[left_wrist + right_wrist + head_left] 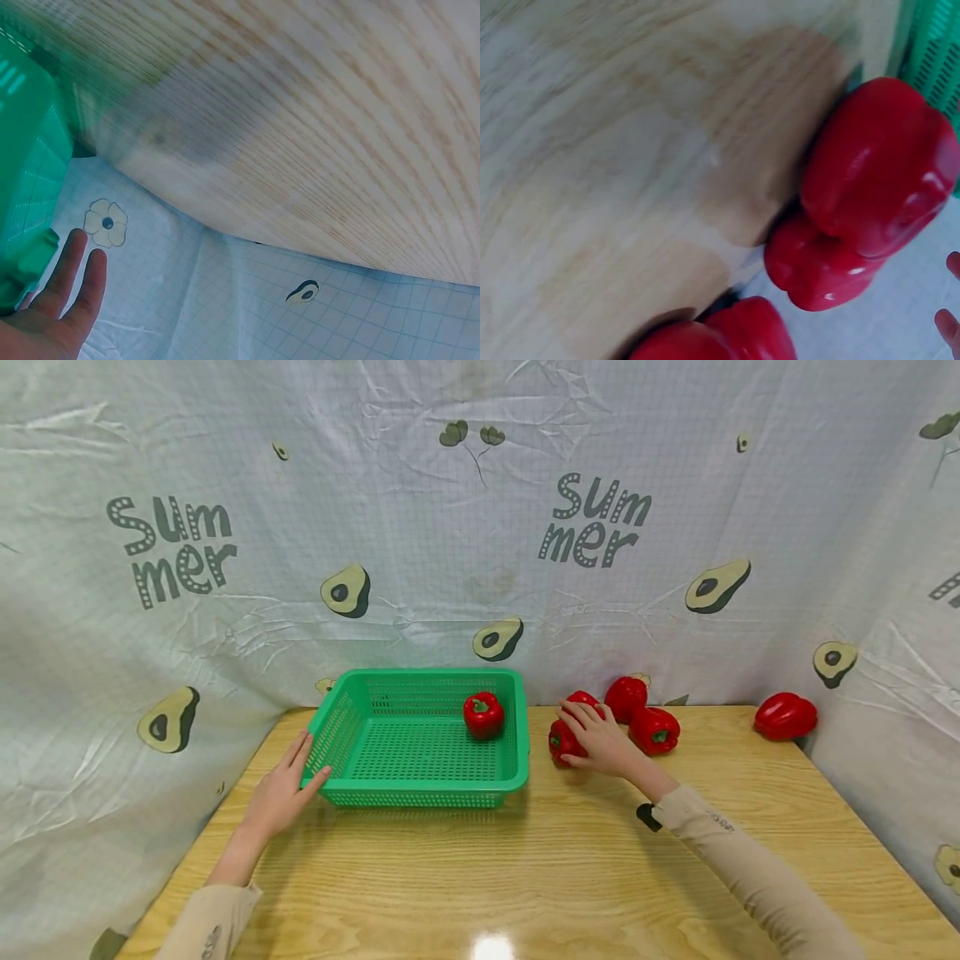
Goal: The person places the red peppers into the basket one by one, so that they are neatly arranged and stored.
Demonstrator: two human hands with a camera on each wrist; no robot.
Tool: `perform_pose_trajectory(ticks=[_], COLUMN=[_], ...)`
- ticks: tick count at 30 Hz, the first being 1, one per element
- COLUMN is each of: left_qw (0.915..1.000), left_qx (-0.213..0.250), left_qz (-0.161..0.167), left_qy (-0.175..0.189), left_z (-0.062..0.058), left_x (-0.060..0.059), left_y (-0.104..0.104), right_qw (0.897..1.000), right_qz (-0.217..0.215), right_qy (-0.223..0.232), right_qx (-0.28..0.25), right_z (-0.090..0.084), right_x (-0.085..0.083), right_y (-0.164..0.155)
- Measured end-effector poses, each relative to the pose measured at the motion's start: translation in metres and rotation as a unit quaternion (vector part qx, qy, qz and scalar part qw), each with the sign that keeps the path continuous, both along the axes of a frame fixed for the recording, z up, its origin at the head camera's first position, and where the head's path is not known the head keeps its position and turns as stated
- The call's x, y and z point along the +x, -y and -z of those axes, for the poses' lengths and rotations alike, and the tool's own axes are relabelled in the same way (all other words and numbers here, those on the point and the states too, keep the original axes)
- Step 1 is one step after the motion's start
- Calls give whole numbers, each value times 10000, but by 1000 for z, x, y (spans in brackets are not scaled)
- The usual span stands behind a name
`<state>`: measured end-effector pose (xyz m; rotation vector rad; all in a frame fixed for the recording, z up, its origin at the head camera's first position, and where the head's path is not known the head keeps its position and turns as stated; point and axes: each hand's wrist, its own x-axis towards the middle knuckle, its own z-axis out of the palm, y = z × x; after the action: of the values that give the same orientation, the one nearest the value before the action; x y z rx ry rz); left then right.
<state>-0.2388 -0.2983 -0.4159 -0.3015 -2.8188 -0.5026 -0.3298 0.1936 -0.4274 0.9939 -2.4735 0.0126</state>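
A green perforated plastic basket [427, 785] stands on the wooden table, with one red bell pepper [483, 716] inside at its right end. At the basket's near left corner is my left hand [276, 795], fingers extended along the rim. In the left wrist view, two straight fingers [88, 289] show beside the green wall. To the right of the basket, my right hand [606, 745] reaches over a red bell pepper [564, 743] with its fingers spread; a second pepper [582, 697] lies just behind, partly covered. In the right wrist view, fingertips [949, 326] appear apart from the nearest pepper [877, 165].
Two more red peppers, one at the back [626, 698] and one nearer [655, 731], lie right of my right hand. Another pepper [785, 717] is at the table's far right edge. A patterned cloth [420, 527] hangs behind. A small dark object [648, 817] shows by the right wrist.
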Motion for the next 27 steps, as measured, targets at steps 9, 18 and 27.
perform_pose_trajectory(ticks=[9, 18, 27], left_qw=[10000, 10000, 10000], left_qx=[-30, -20, -5], left_qz=[16, 22, 24], left_qy=[4, 10, -16], left_z=[0, 0, 0], left_x=[-2, -2, -1], left_y=[0, 0, 0], right_qw=[9999, 9989, 9983], right_qz=[50, 10, 76], right_qy=[114, 342, 211], right_qx=[77, 310, 534], right_z=[13, 13, 18], right_x=[-7, -7, -10], right_y=[-2, 4, 9])
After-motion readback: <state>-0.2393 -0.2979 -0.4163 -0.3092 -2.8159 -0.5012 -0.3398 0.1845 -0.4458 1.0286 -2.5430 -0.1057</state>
